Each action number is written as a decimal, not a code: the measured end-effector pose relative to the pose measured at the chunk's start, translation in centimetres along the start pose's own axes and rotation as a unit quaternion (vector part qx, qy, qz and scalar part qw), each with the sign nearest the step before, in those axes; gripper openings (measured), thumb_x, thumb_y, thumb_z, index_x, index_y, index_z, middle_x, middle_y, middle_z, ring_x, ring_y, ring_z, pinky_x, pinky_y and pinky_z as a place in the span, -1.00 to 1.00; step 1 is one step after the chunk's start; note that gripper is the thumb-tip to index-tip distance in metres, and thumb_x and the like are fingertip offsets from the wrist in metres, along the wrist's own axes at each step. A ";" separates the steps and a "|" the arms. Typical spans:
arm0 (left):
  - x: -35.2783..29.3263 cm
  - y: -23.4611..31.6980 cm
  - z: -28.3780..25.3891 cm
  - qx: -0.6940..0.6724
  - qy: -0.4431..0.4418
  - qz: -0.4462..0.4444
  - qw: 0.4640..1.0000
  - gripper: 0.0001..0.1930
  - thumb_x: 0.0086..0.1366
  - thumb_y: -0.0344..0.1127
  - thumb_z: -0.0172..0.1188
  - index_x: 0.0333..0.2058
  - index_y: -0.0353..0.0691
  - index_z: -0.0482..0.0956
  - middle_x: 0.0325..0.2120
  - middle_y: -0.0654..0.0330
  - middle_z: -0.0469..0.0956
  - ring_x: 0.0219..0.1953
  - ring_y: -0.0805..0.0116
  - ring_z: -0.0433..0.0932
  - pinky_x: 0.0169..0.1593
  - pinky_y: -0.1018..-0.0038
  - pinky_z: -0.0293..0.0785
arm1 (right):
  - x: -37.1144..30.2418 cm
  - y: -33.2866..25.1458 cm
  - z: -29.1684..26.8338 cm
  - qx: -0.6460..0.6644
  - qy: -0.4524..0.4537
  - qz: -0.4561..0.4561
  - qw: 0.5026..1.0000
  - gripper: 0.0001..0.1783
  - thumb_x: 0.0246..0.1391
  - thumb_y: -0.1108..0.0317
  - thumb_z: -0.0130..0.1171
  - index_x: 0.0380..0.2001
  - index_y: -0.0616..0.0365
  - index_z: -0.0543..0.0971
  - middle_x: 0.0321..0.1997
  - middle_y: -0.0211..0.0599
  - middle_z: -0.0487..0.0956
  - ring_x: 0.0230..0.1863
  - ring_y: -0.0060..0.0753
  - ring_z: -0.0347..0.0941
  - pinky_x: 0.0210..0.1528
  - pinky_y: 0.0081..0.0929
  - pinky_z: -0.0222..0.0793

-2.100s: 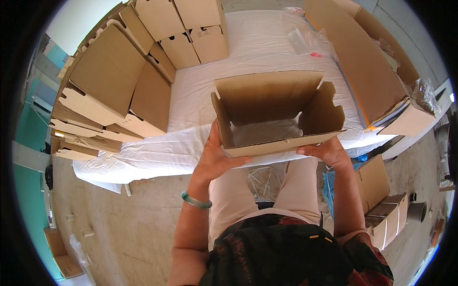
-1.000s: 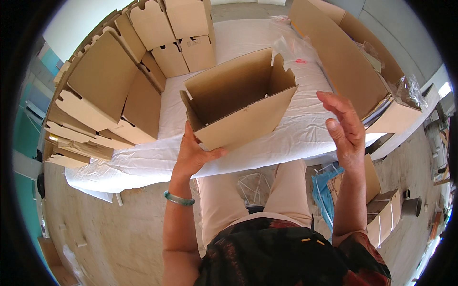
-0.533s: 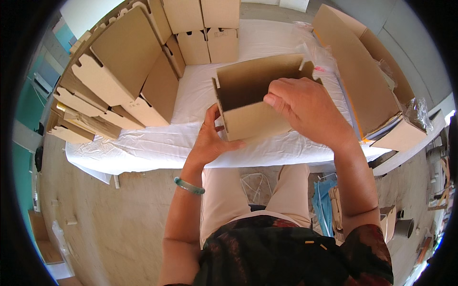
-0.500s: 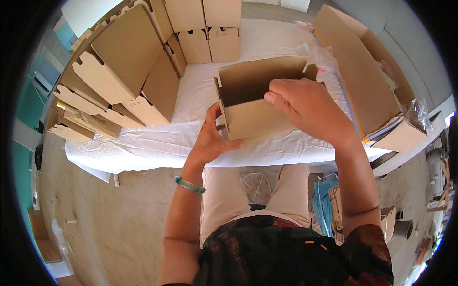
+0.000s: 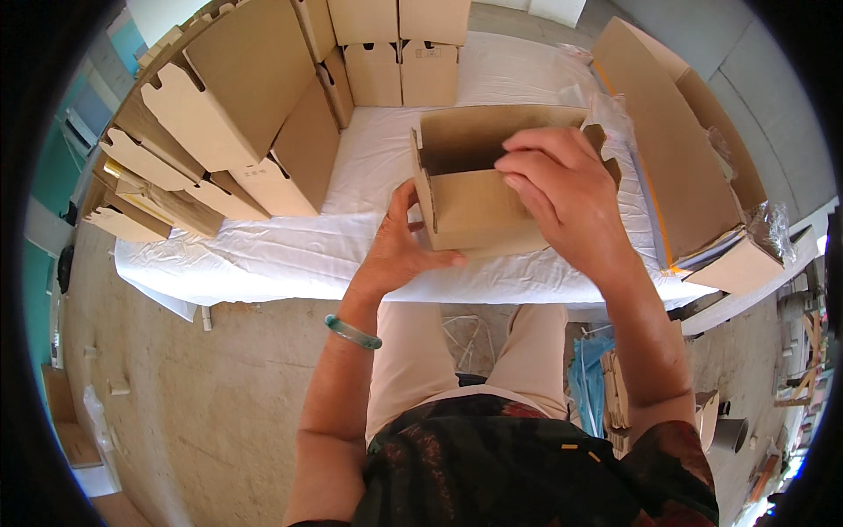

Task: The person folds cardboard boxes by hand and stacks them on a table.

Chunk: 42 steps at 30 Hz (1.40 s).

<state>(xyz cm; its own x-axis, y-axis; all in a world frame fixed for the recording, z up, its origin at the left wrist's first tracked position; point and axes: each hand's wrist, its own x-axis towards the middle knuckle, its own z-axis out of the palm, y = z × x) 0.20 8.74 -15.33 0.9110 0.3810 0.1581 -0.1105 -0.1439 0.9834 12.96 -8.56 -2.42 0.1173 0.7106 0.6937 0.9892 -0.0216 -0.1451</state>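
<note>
An open-topped brown cardboard box (image 5: 479,206) stands near the front edge of a white-covered table. Around its lower left corner is my left hand (image 5: 397,246), the thumb along the bottom front edge and the fingers on the left side. My right hand (image 5: 566,180) is at the top of the front wall toward the right, fingers curled over the opening and thumb by the outer face. That hand hides part of the box's right end, where a notched flap (image 5: 595,138) sticks up. Inside, the box looks dark, and its floor is mostly hidden.
Several folded cardboard boxes (image 5: 250,83) are stacked at the left, with more boxes (image 5: 373,75) at the back. A long open carton (image 5: 676,167) with clear plastic lies along the right. White cloth (image 5: 255,263) covers the table. Flat cardboard (image 5: 615,395) stands below at the right.
My right hand has turned a little, its fingers now less tightly curled over the box rim. The left hand keeps its hold. The whole view has shifted slightly.
</note>
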 end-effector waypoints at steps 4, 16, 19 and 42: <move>0.1 0.1 0.0 -0.001 -0.001 -0.007 1.000 0.19 -0.30 -0.35 0.63 0.32 -0.13 0.04 0.24 0.16 0.23 0.34 0.19 0.16 0.30 0.12 0.25 | -2.7 -1.6 -1.2 -0.037 0.034 0.020 0.999 -0.69 -0.14 0.50 0.33 -0.22 0.14 0.64 -0.13 -0.29 0.52 -0.13 -0.16 0.41 -0.09 -0.28 0.36; 2.0 1.0 -0.2 0.016 -0.030 -0.034 0.999 0.23 -0.34 -0.33 0.64 0.34 -0.11 0.06 0.24 0.14 0.27 0.34 0.14 0.17 0.30 0.13 0.23 | -6.4 0.8 0.3 -0.083 -0.022 0.042 0.995 -0.55 -0.12 0.46 0.31 -0.06 0.15 0.59 0.03 -0.17 0.58 0.07 -0.11 0.50 0.09 -0.19 0.41; 2.1 1.6 -0.5 0.024 -0.048 -0.059 0.997 0.20 -0.30 -0.33 0.62 0.34 -0.12 0.07 0.24 0.15 0.27 0.33 0.16 0.19 0.29 0.14 0.25 | -6.3 0.7 0.4 -0.069 -0.009 0.047 0.996 -0.60 -0.09 0.49 0.30 -0.09 0.14 0.62 -0.02 -0.18 0.61 0.03 -0.12 0.53 0.01 -0.23 0.47; -1.2 5.1 6.5 0.305 0.156 0.290 0.893 -0.77 0.29 -0.55 0.18 -0.08 -0.33 0.61 -0.06 0.02 0.59 -0.31 0.38 0.63 -0.31 0.51 0.66 | -7.6 0.5 0.0 -0.039 0.054 0.075 0.995 -0.73 -0.14 0.54 0.20 -0.26 0.17 0.56 -0.17 -0.26 0.51 -0.13 -0.15 0.46 -0.09 -0.30 0.43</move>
<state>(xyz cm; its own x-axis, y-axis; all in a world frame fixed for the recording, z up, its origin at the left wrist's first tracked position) 1.17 1.64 -11.04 0.6046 0.3037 0.7364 -0.2037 -0.8348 0.5115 12.58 -13.97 -7.79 0.2697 0.6154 0.7407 0.9629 -0.1793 -0.2016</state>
